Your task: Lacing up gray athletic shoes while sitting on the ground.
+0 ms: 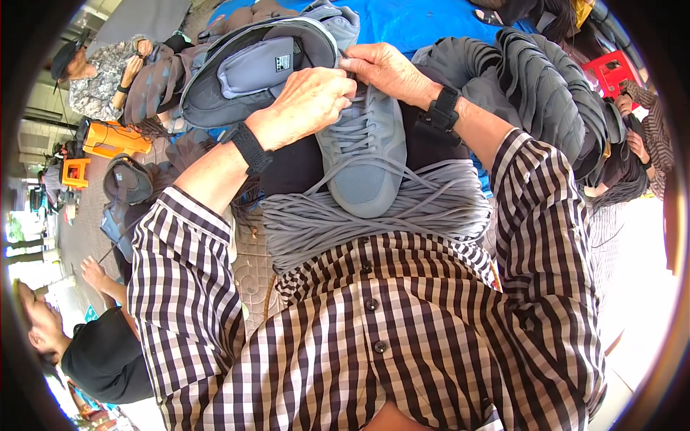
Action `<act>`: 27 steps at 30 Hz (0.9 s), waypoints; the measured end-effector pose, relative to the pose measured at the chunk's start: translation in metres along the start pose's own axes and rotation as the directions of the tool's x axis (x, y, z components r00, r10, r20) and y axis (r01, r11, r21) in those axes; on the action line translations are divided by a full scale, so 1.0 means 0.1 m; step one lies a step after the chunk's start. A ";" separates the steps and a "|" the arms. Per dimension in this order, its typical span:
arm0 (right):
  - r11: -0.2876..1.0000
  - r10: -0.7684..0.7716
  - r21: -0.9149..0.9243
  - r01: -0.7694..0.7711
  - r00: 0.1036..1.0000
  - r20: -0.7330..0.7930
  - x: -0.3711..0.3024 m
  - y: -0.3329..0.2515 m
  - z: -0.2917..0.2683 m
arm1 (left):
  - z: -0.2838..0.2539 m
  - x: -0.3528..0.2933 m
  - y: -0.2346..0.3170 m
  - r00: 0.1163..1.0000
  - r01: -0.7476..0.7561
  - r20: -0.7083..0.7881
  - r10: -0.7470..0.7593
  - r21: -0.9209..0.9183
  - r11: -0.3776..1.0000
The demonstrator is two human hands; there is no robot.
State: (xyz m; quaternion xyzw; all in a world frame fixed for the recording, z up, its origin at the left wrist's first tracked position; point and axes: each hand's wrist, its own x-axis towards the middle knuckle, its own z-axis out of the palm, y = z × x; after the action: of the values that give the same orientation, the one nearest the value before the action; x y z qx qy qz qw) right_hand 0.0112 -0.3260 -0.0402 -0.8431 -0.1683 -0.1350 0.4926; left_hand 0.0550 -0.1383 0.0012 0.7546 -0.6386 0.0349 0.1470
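Observation:
A grey lace-up shoe (366, 161) rests toe toward me over my dark-clad lap, its laces (357, 133) zigzagging up the front. Both hands meet at its upper end, around the ankle opening. The fingers of my left hand (305, 99) are curled into a pinch; my right hand (388, 72) pinches with thumb and forefinger just beside it. What lies between the fingertips is too small and covered to make out. Under the toe, a thick bundle of loose grey shoelaces (374, 223) spreads across my lap. Lace strands trail sideways from the shoe.
Beyond my left hand, another grey shoe (259, 65) shows its insole. Many grey shoe uppers (539, 93) are stacked at the right, near a red plastic stool (611, 72). A blue sheet (410, 25) lies behind. Other people sit at both sides; an orange stool (115, 138) stands left.

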 end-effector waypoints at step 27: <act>0.873 -0.470 0.107 0.475 0.880 -0.068 0.41 -1.93 -0.65 | -0.68 -0.05 0.30 0.915 -0.265 0.012 0.404 0.773 0.576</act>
State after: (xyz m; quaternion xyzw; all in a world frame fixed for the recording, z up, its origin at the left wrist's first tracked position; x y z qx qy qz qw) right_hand -0.0356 -0.2882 0.1582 -0.7424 -0.3670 -0.2578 0.4978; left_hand 0.0340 -0.1194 0.0701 0.6051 -0.6803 0.3891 -0.1405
